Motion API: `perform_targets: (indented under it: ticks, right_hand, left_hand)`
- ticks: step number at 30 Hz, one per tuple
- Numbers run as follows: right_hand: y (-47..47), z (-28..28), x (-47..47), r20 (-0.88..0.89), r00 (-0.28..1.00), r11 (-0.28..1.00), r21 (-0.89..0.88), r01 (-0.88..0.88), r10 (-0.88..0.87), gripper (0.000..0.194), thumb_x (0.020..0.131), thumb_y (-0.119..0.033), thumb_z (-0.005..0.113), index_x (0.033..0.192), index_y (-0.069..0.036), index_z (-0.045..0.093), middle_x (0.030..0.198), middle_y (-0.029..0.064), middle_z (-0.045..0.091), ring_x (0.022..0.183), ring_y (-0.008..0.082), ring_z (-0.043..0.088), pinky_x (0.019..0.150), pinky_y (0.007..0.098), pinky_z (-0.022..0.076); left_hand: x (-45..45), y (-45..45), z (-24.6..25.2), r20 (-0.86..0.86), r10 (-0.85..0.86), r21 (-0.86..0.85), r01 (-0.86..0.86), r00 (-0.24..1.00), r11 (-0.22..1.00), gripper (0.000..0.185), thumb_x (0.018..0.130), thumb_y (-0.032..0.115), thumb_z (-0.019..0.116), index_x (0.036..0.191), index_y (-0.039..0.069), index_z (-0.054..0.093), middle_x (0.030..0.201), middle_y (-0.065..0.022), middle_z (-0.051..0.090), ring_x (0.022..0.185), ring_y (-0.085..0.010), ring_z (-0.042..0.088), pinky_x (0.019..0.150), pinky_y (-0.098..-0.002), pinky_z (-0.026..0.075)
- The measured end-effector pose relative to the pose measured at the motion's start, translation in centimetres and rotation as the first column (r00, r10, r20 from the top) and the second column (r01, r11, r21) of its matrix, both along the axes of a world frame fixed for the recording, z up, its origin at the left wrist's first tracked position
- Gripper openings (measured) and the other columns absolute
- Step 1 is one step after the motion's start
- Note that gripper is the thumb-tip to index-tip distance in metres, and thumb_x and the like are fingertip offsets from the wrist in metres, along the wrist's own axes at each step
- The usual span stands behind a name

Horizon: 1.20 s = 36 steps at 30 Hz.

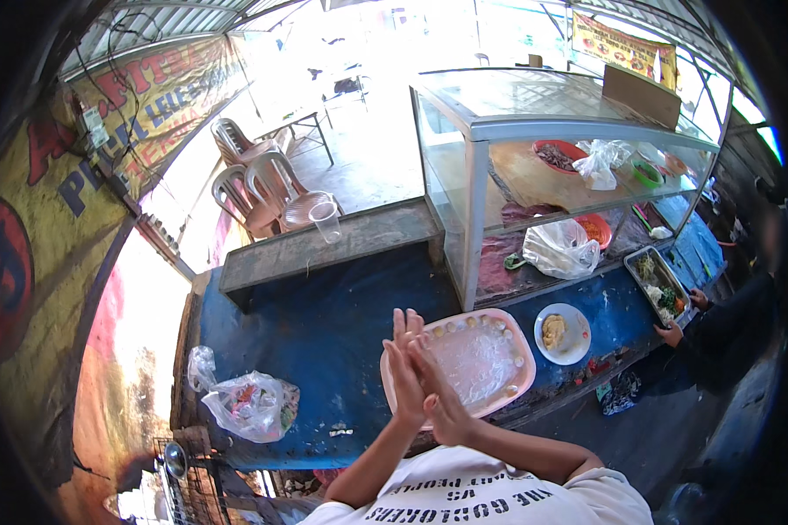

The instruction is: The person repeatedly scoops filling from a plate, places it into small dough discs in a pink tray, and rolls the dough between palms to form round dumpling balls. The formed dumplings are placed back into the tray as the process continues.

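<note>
My left hand (407, 377) and my right hand (443, 407) are pressed palm to palm over the left part of a pink plastic tray (525, 341). Whether something small lies between the palms cannot be seen. Small round pale dough balls (471, 322) line the tray's upper and right edge, and white powder covers its floor. Right of the tray, a white plate (574, 351) carries a lump of yellowish dough (554, 331).
A glass display case (469, 197) stands behind the tray. A plastic bag of food (253, 407) lies at the left of the blue table (328, 328). A clear cup (326, 223) stands on a wooden ledge (368, 233). At right, a person's hands (670, 333) hold a metal tray of vegetables (660, 285).
</note>
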State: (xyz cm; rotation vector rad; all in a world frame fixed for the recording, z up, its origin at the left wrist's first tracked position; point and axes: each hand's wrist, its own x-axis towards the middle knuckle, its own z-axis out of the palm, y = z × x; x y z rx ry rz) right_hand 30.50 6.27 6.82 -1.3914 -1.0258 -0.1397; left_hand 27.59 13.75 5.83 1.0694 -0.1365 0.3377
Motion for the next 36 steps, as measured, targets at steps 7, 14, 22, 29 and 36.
perform_targets:
  ticks: [7,14,22,29,36]
  right_hand:
    - [0.5,-0.2,1.4,-0.191,0.974,0.988,0.074,0.137,-0.121,0.089,0.111,-0.065,0.024,0.168,0.003,0.017,0.176,0.0236,0.016,0.165,0.0357,0.009,0.131,0.0508,-0.0002]
    - [0.0,1.6,2.3,-0.141,0.989,0.986,0.156,0.064,-0.042,0.092,0.109,-0.068,0.021,0.169,0.0,0.017,0.176,0.0232,0.018,0.165,0.0348,0.009,0.131,0.0516,0.0063]
    - [-0.9,1.2,1.8,-0.155,0.987,0.991,0.131,-0.013,0.033,0.099,0.105,-0.076,0.022,0.17,-0.003,0.015,0.176,0.0238,0.018,0.165,0.0358,0.012,0.131,0.0507,0.0074]
    - [-1.2,-0.1,1.1,-0.136,0.99,0.999,0.033,0.027,-0.023,0.095,0.108,-0.071,0.026,0.17,-0.001,0.014,0.177,0.0227,0.013,0.164,0.0365,0.013,0.131,0.0486,0.0145]
    - [-1.3,0.6,1.4,-0.173,0.978,0.99,0.06,0.131,-0.119,0.097,0.106,-0.074,0.026,0.171,-0.002,0.013,0.177,0.0234,0.013,0.165,0.0366,0.012,0.131,0.0506,0.012]
  left_hand:
    - [0.4,0.2,1.8,-0.028,0.015,0.009,-0.014,1.0,1.0,0.081,0.111,0.066,0.018,0.173,0.013,0.008,0.179,-0.0138,0.006,0.165,-0.0296,0.011,0.134,-0.0421,0.006]
    - [2.5,0.8,-0.8,0.049,0.021,0.252,-0.032,0.999,0.967,0.087,0.108,0.072,0.021,0.172,0.013,0.014,0.179,-0.0139,0.012,0.165,-0.0307,0.012,0.134,-0.0444,0.007]
    - [1.9,-0.7,0.1,0.118,0.036,0.281,-0.068,0.992,0.957,0.089,0.109,0.071,0.021,0.172,0.011,0.009,0.179,-0.0134,0.009,0.165,-0.0299,0.011,0.133,-0.0445,0.006]
    - [1.1,-0.8,1.9,0.056,0.083,-0.003,-0.083,0.995,0.997,0.09,0.109,0.071,0.019,0.172,0.008,0.009,0.179,-0.0137,0.01,0.165,-0.0292,0.011,0.133,-0.0431,0.007]
    - [0.2,-1.4,0.6,-0.051,-0.061,0.028,0.062,0.997,0.998,0.089,0.109,0.071,0.021,0.172,0.009,0.01,0.179,-0.011,0.013,0.165,-0.0264,0.014,0.133,-0.042,0.008]
